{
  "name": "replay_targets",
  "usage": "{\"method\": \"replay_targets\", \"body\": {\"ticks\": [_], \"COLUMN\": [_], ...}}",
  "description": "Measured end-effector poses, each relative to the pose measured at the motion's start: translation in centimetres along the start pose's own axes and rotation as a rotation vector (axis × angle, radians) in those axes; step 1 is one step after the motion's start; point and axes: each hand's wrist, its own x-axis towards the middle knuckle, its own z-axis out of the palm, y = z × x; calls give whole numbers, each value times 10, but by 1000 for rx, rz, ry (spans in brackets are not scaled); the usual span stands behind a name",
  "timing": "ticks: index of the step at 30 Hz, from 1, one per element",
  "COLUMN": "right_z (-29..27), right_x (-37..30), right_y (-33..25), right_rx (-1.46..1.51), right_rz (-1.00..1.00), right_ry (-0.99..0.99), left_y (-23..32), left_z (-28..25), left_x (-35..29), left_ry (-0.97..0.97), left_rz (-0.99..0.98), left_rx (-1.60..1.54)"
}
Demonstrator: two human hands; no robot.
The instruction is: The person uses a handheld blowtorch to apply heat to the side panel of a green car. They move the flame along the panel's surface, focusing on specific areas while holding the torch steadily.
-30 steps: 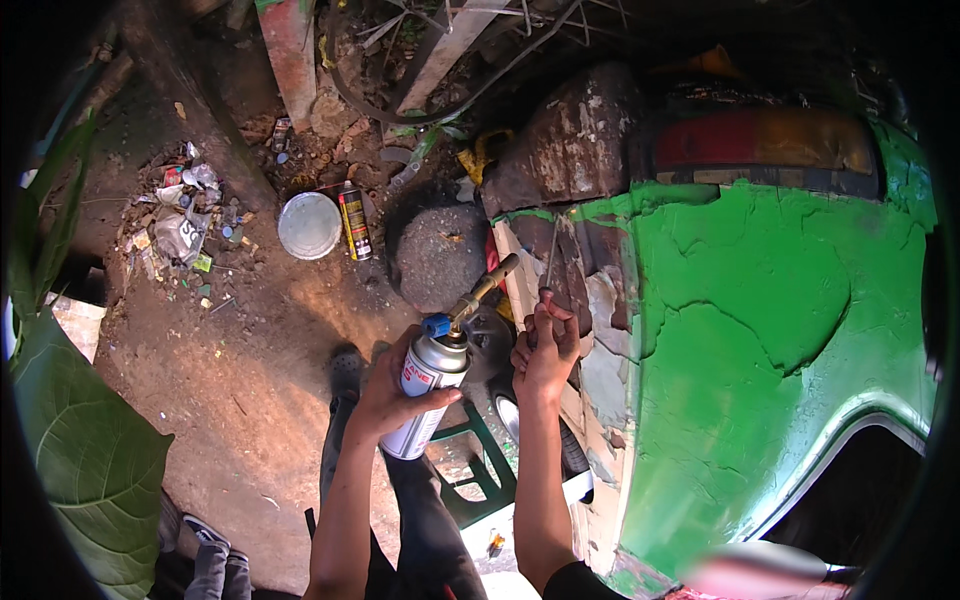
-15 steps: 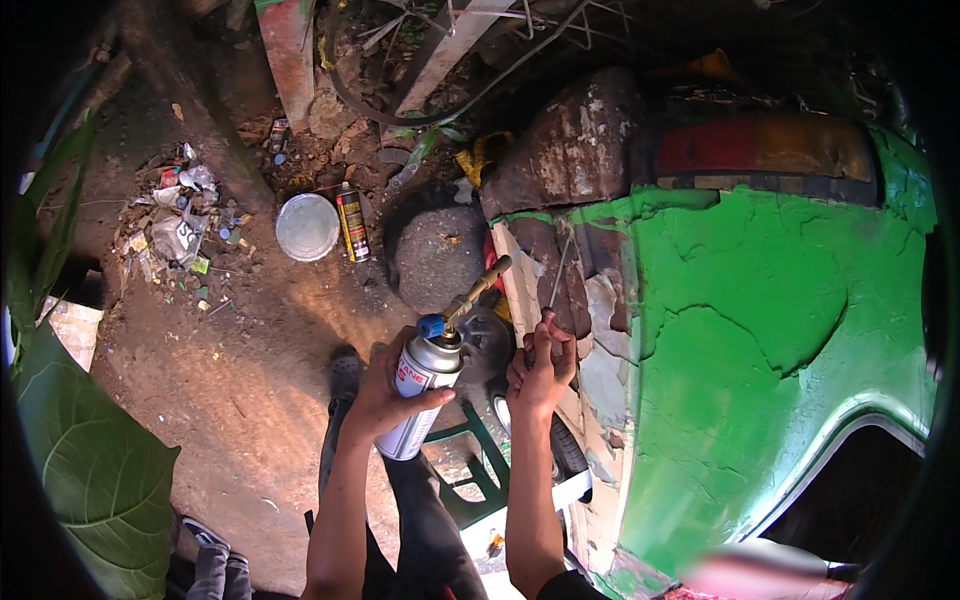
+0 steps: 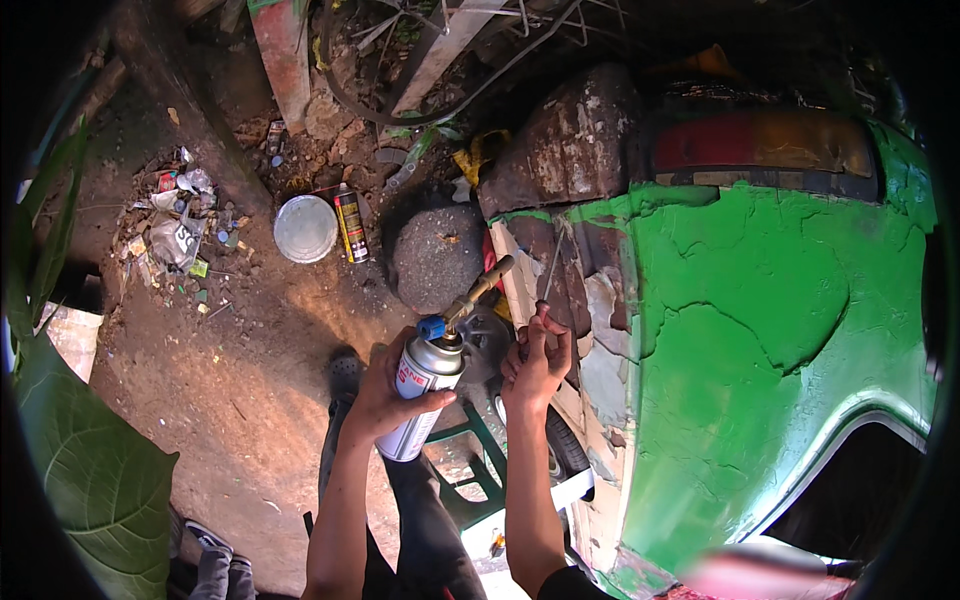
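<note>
My left hand [image 3: 392,398] is closed round a white gas canister [image 3: 425,405] fitted with a blue-knobbed brass torch head [image 3: 472,298]. The torch nozzle points up and right, toward the stripped edge of a green car body [image 3: 730,290]; no flame shows. In my right hand [image 3: 538,362] is a thin screwdriver [image 3: 552,272], its shaft slanting up past the fingers against the bare brown strip [image 3: 590,250] beside the green panel. Most of its handle is hidden by the fingers. Cracks run across the green coating.
A round tin [image 3: 306,229] and a dark spray can [image 3: 351,224] are on the dirt ground beside a grey stone [image 3: 435,262]. Trash [image 3: 178,236] lies farther left. A green stool [image 3: 470,465] is near my legs. Broad leaves [image 3: 90,470] hang at left; a tail light [image 3: 765,142] tops the panel.
My right hand has shifted slightly left and down with the screwdriver, and its fingers have turned a little. The left hand holds the canister in nearly the same place.
</note>
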Motion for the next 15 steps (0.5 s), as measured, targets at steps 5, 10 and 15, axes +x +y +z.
{"method": "replay_targets", "body": {"ticks": [5, 10, 15], "right_z": [-6, -16, -10], "right_x": [-4, -9, 10], "right_y": [6, 4, -5], "right_rx": [2, -7, 3], "right_rz": [-22, -27, -7], "right_ry": [32, 19, -48], "left_y": [-1, 1, 4], "left_z": [0, 0, 11], "left_x": [-1, -3, -2], "left_ry": [-15, -57, -48], "left_rz": [-32, -62, -56], "left_rx": [7, -63, -106]}}
